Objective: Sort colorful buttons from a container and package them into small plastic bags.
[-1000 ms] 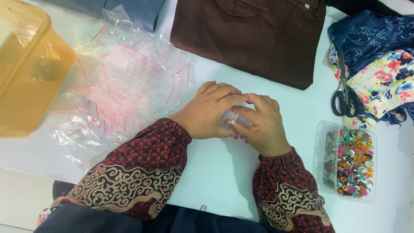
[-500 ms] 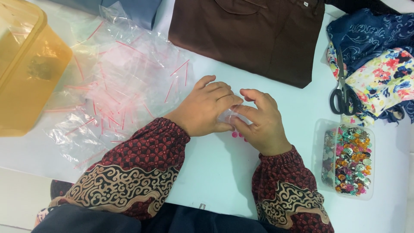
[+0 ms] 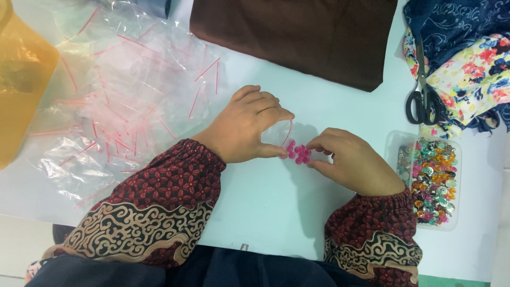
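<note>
White surface (image 3: pixel 276 212) holds it all. Brown cloth (image 3: pixel 297 37) at top, cut off by the edge. Pile of clear bags (image 3: pixel 122 95) lies to the left, close for grabbing. Bead box (image 3: pixel 431 180) sits by the right hand (image 3: pixel 353 165). Left hand (image 3: pixel 247 125) pinches a small clear bag (image 3: pixel 281 133) shut-ish; its mouth is hard to see. Right fingers pinch pink beads (image 3: pixel 297 153) just beside the bag.
</note>
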